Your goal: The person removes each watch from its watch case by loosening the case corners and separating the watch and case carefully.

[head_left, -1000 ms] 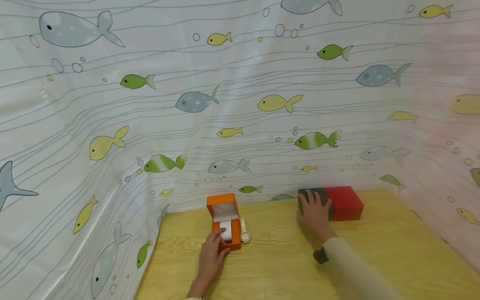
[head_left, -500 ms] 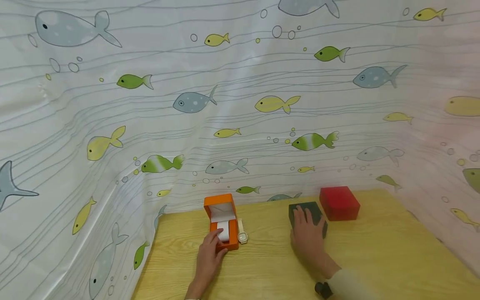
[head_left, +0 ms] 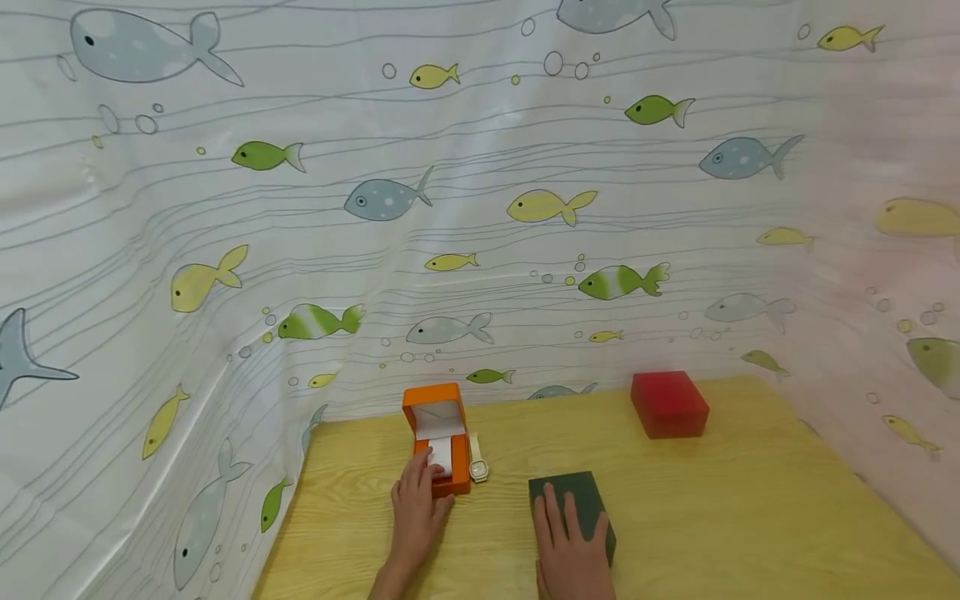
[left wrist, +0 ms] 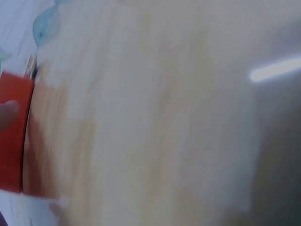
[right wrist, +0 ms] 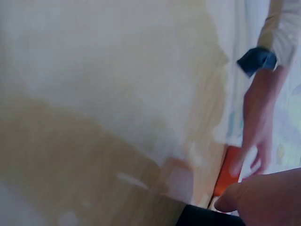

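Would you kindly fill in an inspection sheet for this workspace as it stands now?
Surface: yellow wood-grain tabletop, reflecting light in the left wrist view.
Job's things: orange rectangular box, lid raised, with a white cushion inside; pale gold wristwatch lying close along its right side; dark green rectangular box, near the person; red rectangular box, farther back at right.
Clutter: nothing seen.
Left hand: rests on the orange rectangular box.
Right hand: fingers spread on top of the dark green rectangular box.
Cables: nothing seen.
Surroundings: white sheet with printed fish, behind and at both sides.
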Available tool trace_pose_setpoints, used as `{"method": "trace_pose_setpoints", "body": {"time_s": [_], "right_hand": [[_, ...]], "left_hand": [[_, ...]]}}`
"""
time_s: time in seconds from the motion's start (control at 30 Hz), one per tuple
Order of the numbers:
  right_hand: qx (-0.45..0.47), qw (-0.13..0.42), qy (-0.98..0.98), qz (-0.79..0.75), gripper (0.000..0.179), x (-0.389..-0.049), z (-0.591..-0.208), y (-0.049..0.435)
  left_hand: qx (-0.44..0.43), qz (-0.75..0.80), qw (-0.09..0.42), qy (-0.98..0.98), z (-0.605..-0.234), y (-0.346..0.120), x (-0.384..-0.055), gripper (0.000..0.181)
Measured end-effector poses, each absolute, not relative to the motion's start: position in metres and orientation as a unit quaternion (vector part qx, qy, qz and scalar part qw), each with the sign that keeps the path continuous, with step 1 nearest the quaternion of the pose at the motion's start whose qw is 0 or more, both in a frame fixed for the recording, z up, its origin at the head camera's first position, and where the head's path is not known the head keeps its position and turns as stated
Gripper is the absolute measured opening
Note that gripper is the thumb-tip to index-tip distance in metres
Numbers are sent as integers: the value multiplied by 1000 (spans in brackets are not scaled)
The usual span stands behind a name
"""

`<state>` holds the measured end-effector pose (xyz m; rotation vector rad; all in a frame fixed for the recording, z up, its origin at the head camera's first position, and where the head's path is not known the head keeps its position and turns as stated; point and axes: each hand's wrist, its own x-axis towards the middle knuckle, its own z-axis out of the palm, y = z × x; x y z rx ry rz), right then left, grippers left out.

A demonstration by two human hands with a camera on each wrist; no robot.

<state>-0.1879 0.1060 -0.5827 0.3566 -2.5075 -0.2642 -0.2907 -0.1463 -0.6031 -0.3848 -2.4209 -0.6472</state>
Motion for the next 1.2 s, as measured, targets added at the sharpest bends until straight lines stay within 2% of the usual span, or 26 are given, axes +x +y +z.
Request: {"method": "trace_pose_setpoints", "body": {"time_s": [0.1,0.13,0.2,0.33,0.37,0.43,0.67,0.77,0.87,1.0,1.1,1.2], "right_hand": [[157,333,-924,-107,91,-183,-589,100],[160,335,-922,-109,90,-183,-589,99],[159,322,-926,-112,87,-182,-587,99],[155,296,-935,-114,85,-180,-583,101],[156,296,-935,-114,85,-179,-583,103],[164,307,-931,-111,87,-180,-584,106],[239,327,-913,-40,91,-191,-579,128],[296,273,-914,42,86,-200,-567,144],[338,174,-917,121,84,-210,-557,160],[344,60,-921,171,86,-219,-556,173],[341,36,-922,181,86,-219,-562,174],[350,59,-919,171,84,-218,-565,175]], "left_hand": [[-190,-252,353,-881,-605,-137,-278,55],[-216,-259,347,-875,-606,-133,-272,60],[-282,-293,280,-870,-608,-125,-259,73],[-353,-337,69,-870,-614,-105,-239,101],[-357,-342,34,-869,-615,-100,-238,107],[-362,-335,3,-870,-616,-89,-237,111],[-294,-338,-35,-894,-610,-64,-240,120],[-272,-354,-45,-894,-609,-64,-243,121],[-272,-369,-59,-887,-608,-69,-245,123],[-273,-375,-82,-882,-610,-81,-242,122],[-278,-370,-82,-883,-613,-88,-239,119],[-286,-364,-65,-884,-616,-89,-237,119]]}}
